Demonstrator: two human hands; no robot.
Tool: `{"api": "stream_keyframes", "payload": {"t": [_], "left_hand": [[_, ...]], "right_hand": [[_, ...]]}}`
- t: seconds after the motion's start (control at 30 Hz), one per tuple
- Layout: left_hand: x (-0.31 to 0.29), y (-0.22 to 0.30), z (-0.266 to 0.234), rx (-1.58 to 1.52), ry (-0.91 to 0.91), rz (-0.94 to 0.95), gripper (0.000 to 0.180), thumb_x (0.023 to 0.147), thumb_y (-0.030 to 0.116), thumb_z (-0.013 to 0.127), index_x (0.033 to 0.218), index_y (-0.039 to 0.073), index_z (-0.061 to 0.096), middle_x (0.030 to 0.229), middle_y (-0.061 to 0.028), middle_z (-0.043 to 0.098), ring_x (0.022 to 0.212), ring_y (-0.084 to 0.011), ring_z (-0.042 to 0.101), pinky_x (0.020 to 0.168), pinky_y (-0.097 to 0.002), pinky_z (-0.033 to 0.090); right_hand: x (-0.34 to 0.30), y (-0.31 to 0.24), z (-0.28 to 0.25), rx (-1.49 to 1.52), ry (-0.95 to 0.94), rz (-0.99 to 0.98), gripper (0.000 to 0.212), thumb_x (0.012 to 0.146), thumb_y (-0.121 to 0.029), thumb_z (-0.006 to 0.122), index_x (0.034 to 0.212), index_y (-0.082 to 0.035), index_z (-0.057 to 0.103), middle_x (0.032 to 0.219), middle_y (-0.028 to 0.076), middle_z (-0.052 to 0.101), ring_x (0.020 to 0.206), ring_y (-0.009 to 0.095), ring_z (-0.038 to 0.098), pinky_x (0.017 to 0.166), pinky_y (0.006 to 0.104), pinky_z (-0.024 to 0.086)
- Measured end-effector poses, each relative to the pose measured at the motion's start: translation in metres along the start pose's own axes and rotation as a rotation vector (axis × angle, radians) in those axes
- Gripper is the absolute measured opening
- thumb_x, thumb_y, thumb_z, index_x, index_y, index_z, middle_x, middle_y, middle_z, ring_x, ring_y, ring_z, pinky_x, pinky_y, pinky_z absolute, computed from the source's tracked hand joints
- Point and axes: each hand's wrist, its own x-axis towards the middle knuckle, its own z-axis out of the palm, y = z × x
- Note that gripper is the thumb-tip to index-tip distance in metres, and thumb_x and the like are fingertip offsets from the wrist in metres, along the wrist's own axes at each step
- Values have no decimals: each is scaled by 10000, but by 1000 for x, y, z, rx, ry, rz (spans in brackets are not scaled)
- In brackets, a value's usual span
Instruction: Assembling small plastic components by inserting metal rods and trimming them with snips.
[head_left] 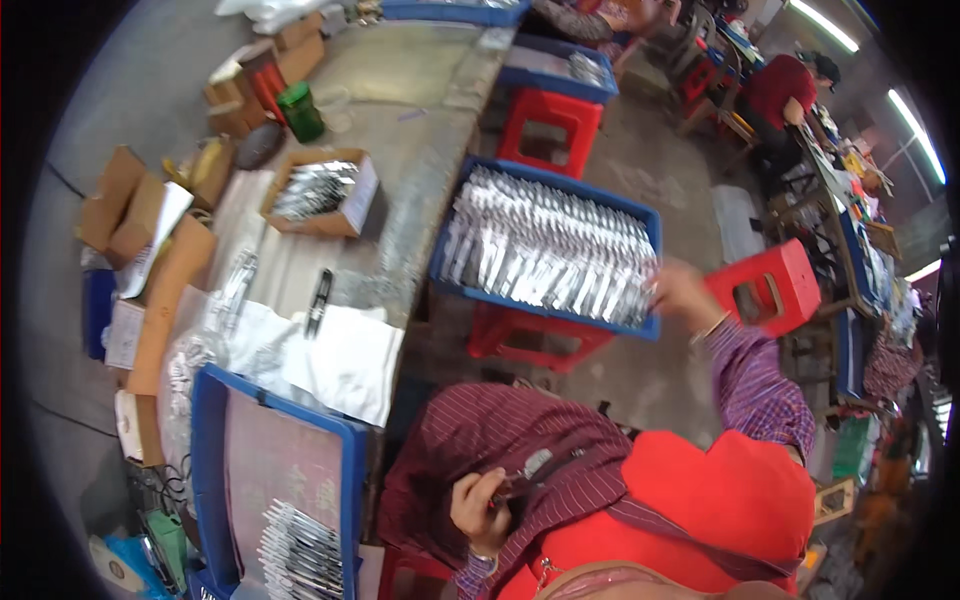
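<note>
My left hand (480, 508) is closed in front of my body, over the dark red striped cloth (510, 440) across my lap. Something small and dark with a touch of red shows at its fingers, too unclear to name. Out to the right, my right hand (683, 294) reaches the right end of a blue tray (545, 303). Motion smears its fingers, so their grip does not show. Slim silver pens or pen-like pieces (550, 245) lie packed in rows in that tray. A dark pen (319, 302) rests by a white cloth (350, 362) on the table.
Red stools (540, 345) stand under and beside the tray, one red stool (765, 290) to its right. On the table are a cardboard box (340, 222) of metallic parts, a green jar (300, 112) and a blue tray (355, 470) with more pens. Other people (780, 95) sit farther off.
</note>
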Motion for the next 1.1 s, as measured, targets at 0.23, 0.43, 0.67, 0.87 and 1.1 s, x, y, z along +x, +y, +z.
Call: {"api": "stream_keyframes", "payload": {"t": [0.23, 0.43, 0.67, 0.87, 1.1], "left_hand": [[16, 13, 0, -92, -21, -57, 359, 580, -82, 600, 914, 41, 650, 781, -88, 650, 738, -279, 575, 651, -342, 472], [5, -16, 5, 20, 37, 44, 225, 673, -18, 701, 883, 57, 667, 728, -88, 580, 614, -201, 562, 553, -275, 450], [-14, -18, 0, -12, 186, 12, 186, 715, 69, 743, 886, 57, 670, 739, -86, 585, 606, -164, 555, 525, -251, 433], [-8, -5, 7, -8, 178, 82, 203, 695, 56, 747, 880, 46, 665, 748, -95, 596, 610, -168, 560, 518, -254, 430], [-10, -2, 4, 43, 173, -17, 244, 647, -18, 718, 876, 48, 666, 756, -91, 600, 605, -173, 557, 508, -252, 408]], "right_hand": [[-298, 198, -217, 532, 1470, 697, 148, 825, -197, 507, 881, -79, 578, 786, 81, 584, 605, 236, 574, 532, 377, 491], [-166, 118, -50, 624, 899, 782, 204, 809, -54, 506, 969, -45, 632, 670, 54, 559, 507, 164, 529, 427, 304, 444], [11, -97, 41, 418, -276, 301, 344, 848, -154, 609, 1178, -54, 603, 929, 33, 666, 657, 71, 580, 624, 220, 507], [33, -133, 173, -270, -737, -389, 491, 733, -47, 524, 1224, -40, 537, 1145, 208, 581, 998, 345, 591, 853, 391, 485], [7, -132, 241, -491, -618, -448, 762, 700, -50, 575, 1343, 122, 203, 1341, 357, 316, 1198, 424, 432, 988, 402, 401]]}}
